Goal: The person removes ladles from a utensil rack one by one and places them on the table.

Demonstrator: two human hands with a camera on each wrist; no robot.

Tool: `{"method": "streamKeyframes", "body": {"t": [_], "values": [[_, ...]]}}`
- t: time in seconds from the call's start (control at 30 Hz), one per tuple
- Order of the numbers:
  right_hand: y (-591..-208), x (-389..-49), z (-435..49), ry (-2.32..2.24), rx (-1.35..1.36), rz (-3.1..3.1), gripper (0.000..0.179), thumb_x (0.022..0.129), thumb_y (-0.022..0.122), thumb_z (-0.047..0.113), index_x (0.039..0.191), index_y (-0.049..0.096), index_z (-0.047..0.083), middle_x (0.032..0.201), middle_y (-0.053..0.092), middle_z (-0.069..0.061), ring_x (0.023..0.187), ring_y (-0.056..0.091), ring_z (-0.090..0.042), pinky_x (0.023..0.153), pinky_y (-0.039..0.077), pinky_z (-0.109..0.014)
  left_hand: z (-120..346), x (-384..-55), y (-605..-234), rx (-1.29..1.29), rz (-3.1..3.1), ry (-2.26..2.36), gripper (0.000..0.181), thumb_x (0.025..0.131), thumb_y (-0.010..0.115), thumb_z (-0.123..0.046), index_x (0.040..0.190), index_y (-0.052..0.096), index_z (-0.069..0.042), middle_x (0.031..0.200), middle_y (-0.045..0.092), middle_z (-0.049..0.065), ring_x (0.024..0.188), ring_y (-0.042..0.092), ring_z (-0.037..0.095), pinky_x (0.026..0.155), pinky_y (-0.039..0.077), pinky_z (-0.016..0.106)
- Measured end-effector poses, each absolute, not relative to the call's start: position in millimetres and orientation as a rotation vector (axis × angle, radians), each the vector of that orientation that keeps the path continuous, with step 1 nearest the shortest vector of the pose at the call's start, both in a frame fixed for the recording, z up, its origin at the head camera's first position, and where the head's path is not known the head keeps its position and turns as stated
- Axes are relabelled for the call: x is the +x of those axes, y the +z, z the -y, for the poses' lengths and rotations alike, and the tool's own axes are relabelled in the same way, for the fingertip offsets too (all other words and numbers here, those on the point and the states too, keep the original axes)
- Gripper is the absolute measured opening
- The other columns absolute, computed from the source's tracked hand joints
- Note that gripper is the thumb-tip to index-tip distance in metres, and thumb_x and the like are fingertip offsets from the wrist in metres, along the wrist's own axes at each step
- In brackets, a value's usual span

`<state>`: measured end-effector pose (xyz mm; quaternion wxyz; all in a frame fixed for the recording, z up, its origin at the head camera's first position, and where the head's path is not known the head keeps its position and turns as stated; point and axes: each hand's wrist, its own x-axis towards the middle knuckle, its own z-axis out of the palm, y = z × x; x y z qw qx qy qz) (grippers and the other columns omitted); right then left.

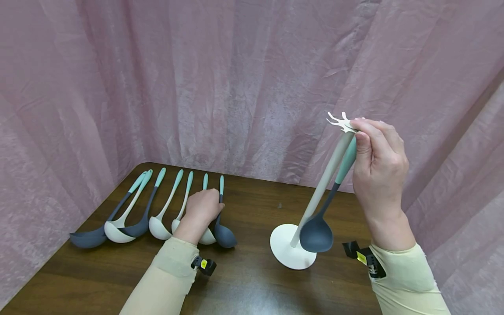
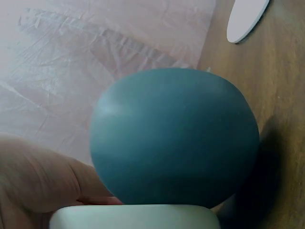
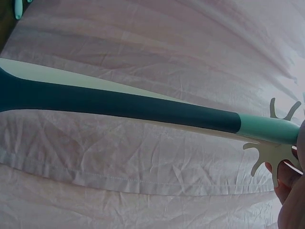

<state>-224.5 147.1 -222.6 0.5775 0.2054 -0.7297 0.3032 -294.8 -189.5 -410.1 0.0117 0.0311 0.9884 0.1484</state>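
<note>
My right hand (image 1: pixel 379 153) holds a dark blue ladle (image 1: pixel 316 234) by the top of its teal handle, up at the hooked crown (image 1: pixel 341 123) of a white stand (image 1: pixel 323 188). The ladle hangs bowl down beside the post; in the right wrist view its dark stem (image 3: pixel 143 107) runs along the post. My left hand (image 1: pixel 202 210) is at the right end of a row of ladles, its fingers at the stem of another dark blue ladle (image 1: pixel 225 236). That ladle's bowl (image 2: pixel 174 138) fills the left wrist view, above a white ladle (image 2: pixel 136 217).
Several more white and dark blue ladles with teal handles lie side by side at the left, among them a white ladle (image 1: pixel 159 228) and a dark ladle (image 1: pixel 88 239). The stand's round base (image 1: pixel 284 245) rests on the brown table (image 1: pixel 252 280). A pink curtain (image 1: pixel 252 87) hangs behind.
</note>
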Motion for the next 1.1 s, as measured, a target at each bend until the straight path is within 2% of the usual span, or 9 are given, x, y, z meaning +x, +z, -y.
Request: {"method": "streamKeyframes", "body": {"t": [0.2,0.33,0.47,0.6,0.9,1.1], "values": [[-222,-224,-149,0.715,0.475,1.713,0.020,0.108,0.070,0.014,0.123,0.083,0.006,0.121,0.077,-0.016,0.119,0.070,-0.039,0.107,0.048,-0.039,184,-291,-401,0.117,-3.126,0.477,0.033,0.106,0.078,-0.032,0.081,0.066,-0.014,0.071,0.058,0.003,0.064,0.061,0.023,0.058,0.048,0.040],[-222,-224,-149,0.716,0.472,1.714,0.021,0.109,0.070,0.014,0.123,0.083,0.006,0.120,0.077,-0.016,0.118,0.070,-0.040,0.106,0.048,-0.038,181,-285,-394,0.153,-3.198,0.477,0.023,0.104,0.080,-0.032,0.103,0.074,-0.010,0.084,0.065,0.004,0.072,0.066,0.026,0.061,0.054,0.044],[-222,-224,-149,0.709,0.471,1.720,0.022,0.109,0.070,0.018,0.123,0.083,0.007,0.120,0.077,-0.016,0.117,0.070,-0.040,0.105,0.047,-0.036,178,-279,-387,0.182,-3.249,0.485,0.031,0.104,0.080,-0.033,0.122,0.077,-0.008,0.100,0.072,0.008,0.080,0.071,0.029,0.065,0.058,0.046],[-221,-224,-148,0.667,0.465,1.732,0.023,0.108,0.071,0.021,0.122,0.083,0.008,0.118,0.078,-0.015,0.113,0.070,-0.039,0.102,0.044,-0.036,175,-272,-380,0.205,-3.276,0.512,0.039,0.105,0.080,-0.034,0.133,0.075,-0.007,0.115,0.075,0.012,0.088,0.073,0.031,0.070,0.060,0.047],[-219,-223,-145,0.603,0.447,1.747,0.027,0.108,0.071,0.029,0.121,0.084,0.009,0.117,0.078,-0.013,0.107,0.071,-0.040,0.101,0.042,-0.037,162,-258,-361,0.320,-3.332,0.588,0.042,0.105,0.079,-0.035,0.137,0.074,-0.009,0.129,0.075,0.012,0.098,0.076,0.032,0.075,0.062,0.050],[-216,-219,-140,0.508,0.446,1.762,0.023,0.106,0.075,0.022,0.122,0.083,0.009,0.117,0.078,-0.013,0.106,0.072,-0.042,0.102,0.046,-0.049,154,-247,-350,0.418,-3.347,0.673,0.039,0.106,0.079,-0.034,0.137,0.075,-0.011,0.131,0.076,0.010,0.103,0.076,0.031,0.079,0.062,0.052]]}}
